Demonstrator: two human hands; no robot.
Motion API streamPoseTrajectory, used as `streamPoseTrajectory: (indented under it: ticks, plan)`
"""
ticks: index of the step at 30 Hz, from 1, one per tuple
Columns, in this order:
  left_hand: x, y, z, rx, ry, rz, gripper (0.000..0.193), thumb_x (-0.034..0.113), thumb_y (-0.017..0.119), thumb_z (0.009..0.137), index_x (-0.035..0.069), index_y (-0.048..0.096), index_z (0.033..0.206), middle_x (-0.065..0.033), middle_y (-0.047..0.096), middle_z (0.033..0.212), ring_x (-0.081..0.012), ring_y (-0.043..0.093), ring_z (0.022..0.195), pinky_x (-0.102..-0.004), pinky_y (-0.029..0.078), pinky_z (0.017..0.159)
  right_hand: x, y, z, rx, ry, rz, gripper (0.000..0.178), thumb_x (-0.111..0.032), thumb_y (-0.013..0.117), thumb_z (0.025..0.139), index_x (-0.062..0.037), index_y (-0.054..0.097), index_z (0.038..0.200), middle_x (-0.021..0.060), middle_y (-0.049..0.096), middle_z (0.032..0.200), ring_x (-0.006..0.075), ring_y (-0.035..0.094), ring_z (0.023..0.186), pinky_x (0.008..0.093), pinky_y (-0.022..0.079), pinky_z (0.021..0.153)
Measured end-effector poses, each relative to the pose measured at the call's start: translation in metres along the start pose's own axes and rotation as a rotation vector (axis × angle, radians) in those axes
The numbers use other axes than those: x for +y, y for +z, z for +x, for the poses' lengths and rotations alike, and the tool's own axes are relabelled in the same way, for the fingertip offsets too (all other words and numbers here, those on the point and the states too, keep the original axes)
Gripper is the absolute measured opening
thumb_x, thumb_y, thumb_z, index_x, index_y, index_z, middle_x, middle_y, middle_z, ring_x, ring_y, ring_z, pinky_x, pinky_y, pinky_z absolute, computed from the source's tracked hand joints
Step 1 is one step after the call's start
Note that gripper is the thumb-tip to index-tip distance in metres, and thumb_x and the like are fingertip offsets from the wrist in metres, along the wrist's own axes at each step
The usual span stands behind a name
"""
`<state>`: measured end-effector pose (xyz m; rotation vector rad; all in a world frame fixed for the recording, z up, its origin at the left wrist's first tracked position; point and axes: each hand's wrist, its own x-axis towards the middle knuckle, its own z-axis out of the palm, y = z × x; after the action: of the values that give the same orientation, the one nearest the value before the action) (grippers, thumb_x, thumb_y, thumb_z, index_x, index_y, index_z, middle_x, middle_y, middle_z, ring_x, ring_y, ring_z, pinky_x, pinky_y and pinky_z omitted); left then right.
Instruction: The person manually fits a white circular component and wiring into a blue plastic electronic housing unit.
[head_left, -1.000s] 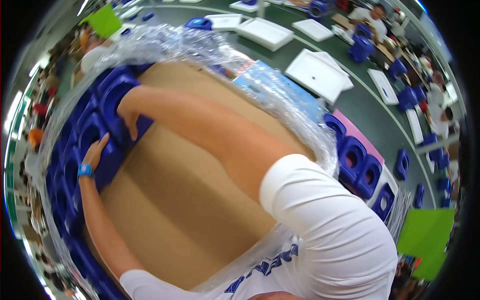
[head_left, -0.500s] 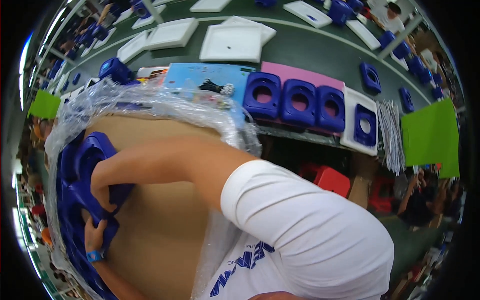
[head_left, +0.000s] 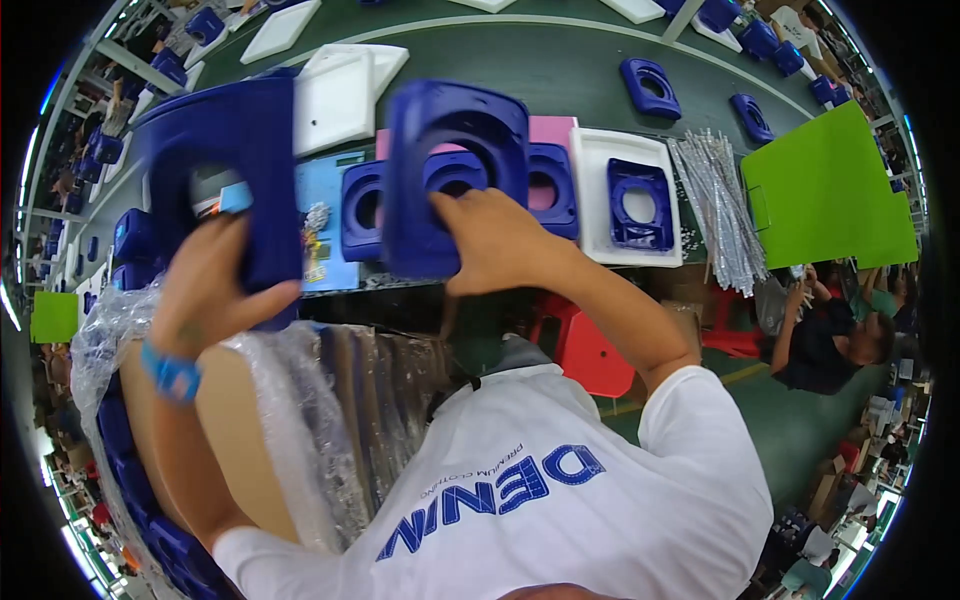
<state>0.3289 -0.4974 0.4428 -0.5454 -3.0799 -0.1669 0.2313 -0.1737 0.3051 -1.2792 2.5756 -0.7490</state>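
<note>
Two blue plastic housings, each with a large round opening, hang in the air in front of me. My left hand (head_left: 205, 290) grips the left housing (head_left: 270, 150) by its lower part, fingers at the opening and thumb pointing right. My right hand (head_left: 495, 240) is closed on the lower edge of the right housing (head_left: 408, 180), which is slightly blurred. Behind them, similar blue housings (head_left: 361, 205) stand in a row on the bench, partly hidden by the held one. A further housing (head_left: 622, 228) lies in a white tray (head_left: 592, 195) to the right.
At lower left is a large box lined with clear plastic film (head_left: 95, 345), with brown cardboard (head_left: 235, 410) and blue housings along its left side. A bundle of silvery strips (head_left: 715, 205), a green board (head_left: 825, 185) and a red stool (head_left: 590, 355) are to the right. A person (head_left: 830, 335) sits beyond.
Both hands have come up out of the film-lined box, each bringing a blue housing over toward the bench. My view has swung rightward.
</note>
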Motion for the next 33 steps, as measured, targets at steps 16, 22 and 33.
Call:
streamPoseTrajectory:
  ticks: [16, 22, 33]
  plan:
    - [-0.010, 0.289, 0.199, -0.498, -0.250, -0.324, 0.080, 0.066, 0.069, 0.091, -0.010, 0.071, 0.117, -0.0360, 0.072, 0.108, -0.0489, 0.070, 0.106, -0.0498, 0.054, 0.094, 0.184, 0.084, 0.037, -0.329, 0.123, -0.165, 0.070, -0.037, 0.083, 0.063, 0.0031, 0.066, 0.118, 0.0201, 0.078, 0.101, 0.0374, 0.074, 0.098, 0.0457, 0.052, 0.089]
    - [-0.018, 0.292, 0.195, -0.326, -0.272, -0.336, 0.068, 0.057, 0.063, 0.100, -0.010, 0.071, 0.113, -0.0333, 0.071, 0.107, -0.0512, 0.066, 0.107, -0.0483, 0.052, 0.095, 0.171, 0.076, 0.009, -0.033, 0.039, -0.393, 0.097, -0.053, 0.087, 0.075, 0.0023, 0.053, 0.147, 0.0224, 0.060, 0.146, 0.0386, 0.050, 0.143, 0.0628, 0.034, 0.119]
    - [0.080, 0.283, 0.159, -0.650, 0.304, -1.229, 0.046, 0.022, 0.064, 0.106, -0.001, 0.061, 0.147, -0.0185, 0.062, 0.149, -0.0284, 0.053, 0.143, -0.0382, 0.039, 0.119, 0.190, 0.109, -0.243, 0.856, 0.802, 0.252, 0.020, -0.015, 0.072, 0.098, -0.0004, 0.073, 0.111, 0.0162, 0.072, 0.121, 0.0313, 0.069, 0.113, 0.0404, 0.053, 0.101]
